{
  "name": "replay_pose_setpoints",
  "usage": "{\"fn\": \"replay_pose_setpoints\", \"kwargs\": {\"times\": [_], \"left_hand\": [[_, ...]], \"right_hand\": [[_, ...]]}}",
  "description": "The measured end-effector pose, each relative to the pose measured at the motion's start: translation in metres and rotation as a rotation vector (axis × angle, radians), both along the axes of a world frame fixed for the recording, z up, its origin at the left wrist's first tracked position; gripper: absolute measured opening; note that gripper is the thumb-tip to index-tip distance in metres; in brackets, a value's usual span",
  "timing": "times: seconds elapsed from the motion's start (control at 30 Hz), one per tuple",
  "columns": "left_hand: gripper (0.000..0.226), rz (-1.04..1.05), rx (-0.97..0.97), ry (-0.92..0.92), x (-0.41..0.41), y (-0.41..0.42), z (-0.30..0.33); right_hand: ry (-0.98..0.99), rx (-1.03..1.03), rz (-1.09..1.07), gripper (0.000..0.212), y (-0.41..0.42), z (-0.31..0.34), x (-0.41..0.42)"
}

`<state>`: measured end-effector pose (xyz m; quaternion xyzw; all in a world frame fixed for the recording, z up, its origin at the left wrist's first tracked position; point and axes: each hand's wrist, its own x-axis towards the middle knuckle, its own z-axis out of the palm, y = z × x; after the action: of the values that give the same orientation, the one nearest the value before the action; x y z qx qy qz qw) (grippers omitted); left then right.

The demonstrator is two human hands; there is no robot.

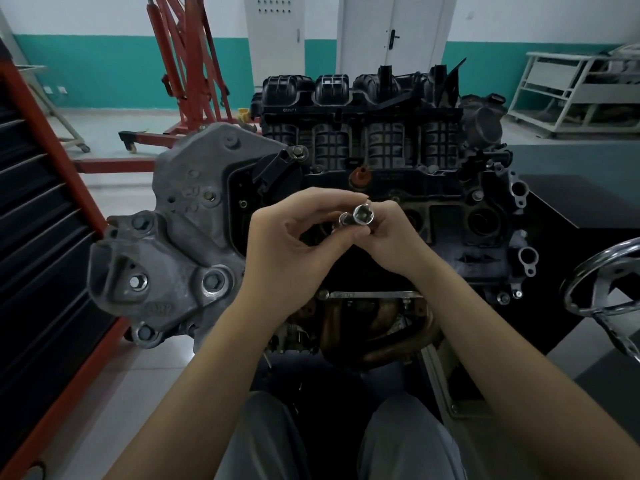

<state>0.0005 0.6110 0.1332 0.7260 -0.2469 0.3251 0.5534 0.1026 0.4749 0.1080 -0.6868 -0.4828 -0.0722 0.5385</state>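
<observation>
**Right hand (391,233) and left hand (287,237) meet on a socket (363,215) over the engine (450,209)**

Right hand fingers and thumb curl round the socket, a short polished steel cylinder. Its hollow mouth is tipped up towards the camera. The left hand is curled too, its thumb and forefinger pinching a smaller chrome piece (343,220) that touches the socket's side. Its exact shape is hidden by the fingertips. Both parts are held in the air, above the middle of the engine's dark, greasy top face.

Behind the hands stands the intake manifold (384,140), matt black plastic moulded in ribbed, gridded humps. A round orange cap (359,174) sits just below it. To the left, a rough-cast grey metal bracket (166,237) carries several hex bolts. Below the wrists lie the curved, rust-brown tubes of the exhaust manifold (363,320).

A bright chrome handwheel (609,292) shows at the right edge, and a red-framed drawer cabinet (34,202) at the left. A red hoist (187,64) stands on the pale tiled floor (114,133) beyond.
</observation>
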Motion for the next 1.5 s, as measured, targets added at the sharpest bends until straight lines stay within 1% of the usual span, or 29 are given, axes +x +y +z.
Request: {"fn": "replay_pose_setpoints", "kwargs": {"times": [0.1, 0.23, 0.3, 0.37, 0.43, 0.5, 0.57, 0.67, 0.7, 0.77, 0.87, 0.97, 1.07, 1.17, 1.23, 1.3, 1.37, 1.43, 1.5], "left_hand": [[0.034, 0.041, 0.026, 0.008, 0.000, 0.000, 0.001], [0.028, 0.123, 0.056, -0.034, 0.000, -0.002, 0.002], [0.028, 0.087, 0.029, -0.030, 0.001, -0.002, 0.001], [0.031, -0.001, -0.032, 0.009, 0.001, -0.001, 0.000], [0.033, -0.062, -0.045, 0.033, 0.001, 0.000, 0.001], [0.033, -0.026, -0.006, 0.036, 0.001, -0.001, 0.001], [0.032, 0.043, -0.008, 0.019, 0.001, -0.004, 0.003], [0.032, 0.048, -0.044, 0.008, 0.002, -0.007, 0.004], [0.033, 0.021, -0.051, 0.019, 0.003, -0.007, 0.004], [0.035, -0.061, -0.066, 0.036, 0.003, -0.005, 0.003], [0.035, -0.127, -0.030, 0.059, 0.002, -0.003, 0.003], [0.037, -0.008, 0.048, 0.047, 0.004, -0.005, 0.005], [0.028, 0.072, 0.031, 0.026, 0.003, -0.008, 0.004], [0.035, 0.000, -0.010, 0.063, 0.003, -0.008, 0.003], [0.037, -0.083, -0.019, 0.083, 0.004, -0.006, 0.003], [0.037, -0.120, 0.008, 0.091, 0.004, -0.005, 0.003], [0.037, -0.059, 0.046, 0.074, 0.004, -0.006, 0.004], [0.033, 0.052, 0.051, 0.039, 0.004, -0.008, 0.005], [0.030, 0.104, 0.043, 0.015, 0.003, -0.009, 0.005]], "right_hand": [[0.004, 0.038, -0.034, 0.021, 0.000, 0.000, 0.005], [0.021, 0.095, -0.058, 0.014, 0.003, -0.007, 0.008], [-0.006, 0.095, -0.032, 0.015, 0.003, -0.007, 0.007], [-0.017, 0.063, -0.001, 0.022, 0.003, -0.007, 0.006], [-0.002, 0.083, -0.032, 0.025, 0.004, -0.010, 0.007], [0.013, 0.128, -0.095, 0.020, 0.005, -0.017, 0.010], [0.020, 0.146, -0.138, 0.018, 0.007, -0.020, 0.012], [-0.018, 0.157, -0.108, 0.014, 0.006, -0.017, 0.009], [-0.030, 0.148, -0.084, 0.015, 0.006, -0.015, 0.007], [-0.025, 0.109, -0.050, 0.027, 0.005, -0.010, 0.001], [0.003, 0.116, -0.087, 0.031, 0.004, -0.012, 0.004], [0.034, 0.165, -0.134, 0.025, 0.006, -0.019, 0.010], [0.050, 0.175, -0.122, 0.023, 0.007, -0.020, 0.010], [0.050, 0.143, -0.079, 0.026, 0.005, -0.014, 0.004], [0.055, 0.120, -0.065, 0.022, 0.004, -0.013, 0.003], [0.059, 0.132, -0.088, 0.020, 0.004, -0.014, 0.005], [0.052, 0.165, -0.118, 0.027, 0.004, -0.017, 0.007], [0.060, 0.182, -0.116, 0.027, 0.004, -0.018, 0.010], [0.063, 0.192, -0.101, 0.026, 0.004, -0.018, 0.010]]}}
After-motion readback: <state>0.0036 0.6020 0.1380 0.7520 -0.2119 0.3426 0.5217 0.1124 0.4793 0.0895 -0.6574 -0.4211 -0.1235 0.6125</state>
